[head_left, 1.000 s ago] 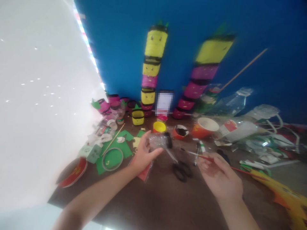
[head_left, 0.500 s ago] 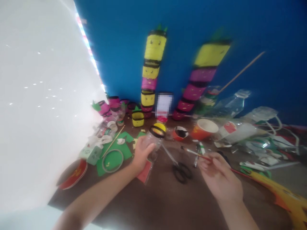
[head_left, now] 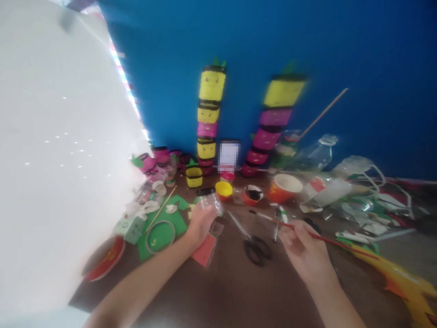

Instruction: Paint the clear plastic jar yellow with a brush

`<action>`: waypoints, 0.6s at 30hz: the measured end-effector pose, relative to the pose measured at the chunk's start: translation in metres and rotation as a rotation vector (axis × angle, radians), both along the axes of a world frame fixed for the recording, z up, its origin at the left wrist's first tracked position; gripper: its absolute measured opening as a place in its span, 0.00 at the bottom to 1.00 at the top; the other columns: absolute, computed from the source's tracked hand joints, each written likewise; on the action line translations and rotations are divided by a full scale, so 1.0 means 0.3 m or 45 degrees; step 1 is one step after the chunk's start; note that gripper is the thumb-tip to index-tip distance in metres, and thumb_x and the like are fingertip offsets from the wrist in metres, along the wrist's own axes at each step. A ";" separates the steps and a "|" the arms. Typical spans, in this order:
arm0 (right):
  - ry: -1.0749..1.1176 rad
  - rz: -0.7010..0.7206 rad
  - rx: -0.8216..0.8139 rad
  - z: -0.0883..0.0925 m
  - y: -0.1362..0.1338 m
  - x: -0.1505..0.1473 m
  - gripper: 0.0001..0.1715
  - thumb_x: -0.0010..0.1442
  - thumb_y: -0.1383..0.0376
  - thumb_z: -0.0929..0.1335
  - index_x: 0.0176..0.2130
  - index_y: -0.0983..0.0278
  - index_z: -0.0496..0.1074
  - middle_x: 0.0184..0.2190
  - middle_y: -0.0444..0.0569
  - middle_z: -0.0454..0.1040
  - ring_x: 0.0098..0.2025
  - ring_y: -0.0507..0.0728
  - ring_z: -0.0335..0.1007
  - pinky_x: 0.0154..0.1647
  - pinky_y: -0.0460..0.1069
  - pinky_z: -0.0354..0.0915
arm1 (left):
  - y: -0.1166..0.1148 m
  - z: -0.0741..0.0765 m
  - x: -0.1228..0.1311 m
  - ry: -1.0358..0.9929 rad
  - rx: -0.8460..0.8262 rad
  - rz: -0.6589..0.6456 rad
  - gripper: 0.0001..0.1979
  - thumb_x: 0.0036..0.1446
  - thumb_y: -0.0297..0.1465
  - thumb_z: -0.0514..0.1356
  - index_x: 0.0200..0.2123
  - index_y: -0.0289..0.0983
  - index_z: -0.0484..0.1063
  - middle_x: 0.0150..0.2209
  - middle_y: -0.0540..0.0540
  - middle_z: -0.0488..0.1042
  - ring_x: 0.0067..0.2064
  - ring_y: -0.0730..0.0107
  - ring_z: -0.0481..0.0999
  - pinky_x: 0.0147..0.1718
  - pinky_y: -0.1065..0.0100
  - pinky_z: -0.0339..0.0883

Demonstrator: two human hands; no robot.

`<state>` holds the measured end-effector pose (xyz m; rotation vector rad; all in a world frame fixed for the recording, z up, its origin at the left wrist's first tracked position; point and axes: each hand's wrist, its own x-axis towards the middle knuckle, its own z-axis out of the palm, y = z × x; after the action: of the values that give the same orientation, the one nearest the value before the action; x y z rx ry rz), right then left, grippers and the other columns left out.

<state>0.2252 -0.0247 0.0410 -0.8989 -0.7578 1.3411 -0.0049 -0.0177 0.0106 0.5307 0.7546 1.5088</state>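
My left hand (head_left: 200,230) is wrapped round a clear plastic bottle piece (head_left: 210,204) with a black-painted rim, held tilted above the table. Between the fingers of my right hand (head_left: 307,250) is a paintbrush (head_left: 268,217) with a red handle, its dark tip pointing left. Beyond the hands stand a small yellow cup (head_left: 224,191) and a red-and-white cup with black paint inside (head_left: 253,195). Black-handled scissors (head_left: 256,251) lie between my hands. A red flat packet (head_left: 205,252) lies beneath my left wrist.
Two tall stacks of painted containers, a left stack (head_left: 211,86) and a right stack (head_left: 283,93), rise before the blue wall. At right are a paper bucket (head_left: 286,189) and clear plastic bottles (head_left: 327,146). Green sheets (head_left: 165,225) and a tape ring (head_left: 147,239) lie at left.
The bottle piece has shifted left and tipped, so its rim no longer overlaps the yellow cup. My right hand keeps the paintbrush in nearly the same place. The camera view has shifted slightly.
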 end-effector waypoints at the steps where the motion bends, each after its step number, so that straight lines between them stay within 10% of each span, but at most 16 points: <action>1: 0.003 -0.016 0.004 -0.002 0.003 0.005 0.16 0.39 0.58 0.77 0.20 0.63 0.69 0.14 0.37 0.57 0.18 0.45 0.54 0.18 0.42 0.57 | -0.001 -0.001 0.005 0.033 0.027 0.001 0.19 0.42 0.35 0.66 0.39 0.38 0.69 0.41 0.47 0.75 0.46 0.65 0.73 0.52 0.58 0.61; 11: -0.141 -0.306 0.150 0.106 0.027 0.058 0.12 0.40 0.57 0.72 0.26 0.61 0.73 0.21 0.47 0.73 0.24 0.55 0.68 0.25 0.51 0.65 | -0.009 0.006 0.023 0.321 0.144 -0.142 0.23 0.36 0.32 0.70 0.39 0.36 0.70 0.45 0.42 0.75 0.51 0.59 0.71 0.54 0.57 0.60; 18: -1.036 -0.570 0.210 0.227 0.052 0.139 0.17 0.43 0.53 0.71 0.29 0.60 0.67 0.24 0.48 0.75 0.26 0.58 0.71 0.30 0.53 0.66 | -0.028 0.014 0.016 0.490 0.190 -0.172 0.21 0.40 0.33 0.69 0.39 0.36 0.70 0.41 0.44 0.76 0.46 0.61 0.73 0.50 0.59 0.63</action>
<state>0.2670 -0.0089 0.1090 -1.3980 -1.1713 0.4800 -0.0002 -0.0261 0.0147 0.9845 0.8843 1.3591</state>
